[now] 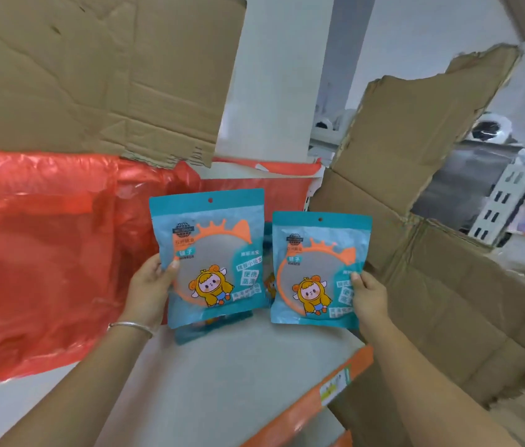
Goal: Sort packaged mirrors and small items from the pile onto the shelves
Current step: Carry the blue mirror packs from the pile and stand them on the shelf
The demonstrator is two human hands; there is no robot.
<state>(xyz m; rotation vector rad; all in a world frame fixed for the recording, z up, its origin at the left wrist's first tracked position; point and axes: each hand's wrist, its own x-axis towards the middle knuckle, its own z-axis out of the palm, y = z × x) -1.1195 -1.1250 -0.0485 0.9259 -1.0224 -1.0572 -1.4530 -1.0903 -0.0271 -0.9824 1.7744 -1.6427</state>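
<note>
Two teal packaged mirrors with an orange ring and a cartoon figure stand upright over a white shelf [229,375]. My left hand [150,287] grips the left mirror pack [211,253] by its left edge, thumb on the front. My right hand [369,298] holds the right mirror pack [317,269] by its right edge. Behind and below the left pack, more teal packs [190,333] lie partly hidden on the shelf.
A red plastic bag [45,253] fills the shelf's left side. Torn cardboard sheets [93,75] hang above, and another cardboard piece [416,221] stands at the right. The shelf's orange front edge [335,388] carries a label. A white pillar [271,91] rises behind.
</note>
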